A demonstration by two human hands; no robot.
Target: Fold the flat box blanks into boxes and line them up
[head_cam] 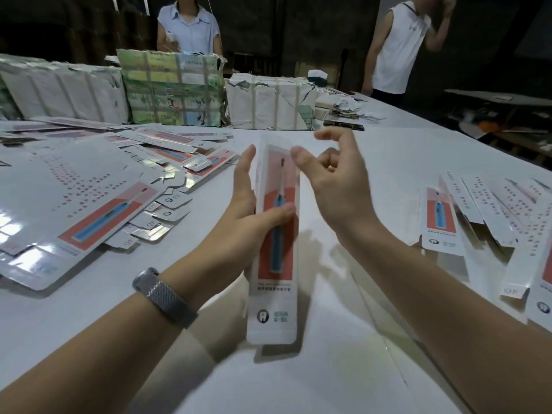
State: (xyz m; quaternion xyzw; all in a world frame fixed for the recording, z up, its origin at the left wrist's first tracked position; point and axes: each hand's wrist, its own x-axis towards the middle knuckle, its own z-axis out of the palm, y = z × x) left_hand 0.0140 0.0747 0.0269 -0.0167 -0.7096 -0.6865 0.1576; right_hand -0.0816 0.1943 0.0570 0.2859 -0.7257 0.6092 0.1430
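1. Nearest me, the left hand (254, 210) holds the box (276, 243) at the centre of view, thumb across its printed face and fingers flat along its left edge. The box is long and narrow and runs from 6 o'clock up toward 12, lifted off the surface.
2. The right hand (334, 177) hangs just right of the box's far end, fingers loosely curled and holding nothing; its thumb tip sits near the top edge, and I cannot tell whether it touches.
3. I judge the box light, thin glossy card: stiff along its creases, easily dented on its faces, and slippery under dry fingers. I would grip it on the long folded edges at mid-length, and pinch the end flaps only to tuck them.
4. The white surface (343, 369) reflects light and looks smooth, so a box would slide on it readily.
5. At 3 o'clock, the folded boxes (478, 216) lie side by side, their row somewhat ragged.
6. At 9 to 10 o'clock, the flat blanks (98, 189) lie in a loose, overlapping heap.
7. Toward 11 to 12 o'clock, wrapped bundles (173, 91) stand along the far edge.
8. Beyond them two people stand against a dark room.
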